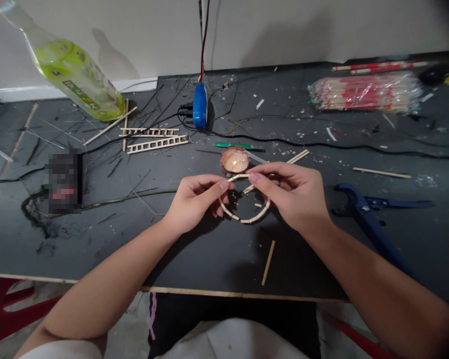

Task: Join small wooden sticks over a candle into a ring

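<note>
A ring made of short pale stick pieces hangs between my two hands above the dark table. My left hand pinches its upper left side between thumb and fingers. On the upper right, my right hand pinches the same ring. Just beyond the ring's top edge stands a small round cup with a lit candle. Behind the cup lies a green-handled thin tool. Pale sticks poke out behind my right hand, and a short loose stick lies nearer the table's front edge.
Blue pipe cutters lie at the right. A plastic-wrapped bundle of sticks is at the back right. Two small stick ladders, a blue USB hub with cables, and a green-labelled bottle stand or lie toward the back left.
</note>
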The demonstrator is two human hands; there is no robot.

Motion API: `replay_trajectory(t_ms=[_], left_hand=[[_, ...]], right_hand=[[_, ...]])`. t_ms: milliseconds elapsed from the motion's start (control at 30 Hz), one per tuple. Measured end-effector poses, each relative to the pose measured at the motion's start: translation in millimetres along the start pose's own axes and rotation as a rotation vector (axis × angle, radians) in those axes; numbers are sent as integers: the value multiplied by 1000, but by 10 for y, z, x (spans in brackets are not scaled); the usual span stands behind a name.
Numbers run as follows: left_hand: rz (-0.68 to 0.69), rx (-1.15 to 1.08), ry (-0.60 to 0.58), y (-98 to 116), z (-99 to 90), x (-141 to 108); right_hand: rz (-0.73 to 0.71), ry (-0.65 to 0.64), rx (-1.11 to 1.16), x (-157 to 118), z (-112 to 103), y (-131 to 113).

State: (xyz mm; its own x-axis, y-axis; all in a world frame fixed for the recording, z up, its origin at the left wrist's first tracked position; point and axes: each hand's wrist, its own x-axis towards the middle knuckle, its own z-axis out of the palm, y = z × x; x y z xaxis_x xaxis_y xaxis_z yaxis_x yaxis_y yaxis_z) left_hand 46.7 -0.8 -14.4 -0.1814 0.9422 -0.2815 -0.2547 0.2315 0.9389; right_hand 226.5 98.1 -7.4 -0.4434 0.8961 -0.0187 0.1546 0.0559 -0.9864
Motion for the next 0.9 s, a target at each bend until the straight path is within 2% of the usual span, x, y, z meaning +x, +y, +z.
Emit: replay_trajectory(t_ms=[900], left_hand=[[13,24,4,-24,-2,16]], right_hand=[[-24,38,-47,-9,-1,-15]])
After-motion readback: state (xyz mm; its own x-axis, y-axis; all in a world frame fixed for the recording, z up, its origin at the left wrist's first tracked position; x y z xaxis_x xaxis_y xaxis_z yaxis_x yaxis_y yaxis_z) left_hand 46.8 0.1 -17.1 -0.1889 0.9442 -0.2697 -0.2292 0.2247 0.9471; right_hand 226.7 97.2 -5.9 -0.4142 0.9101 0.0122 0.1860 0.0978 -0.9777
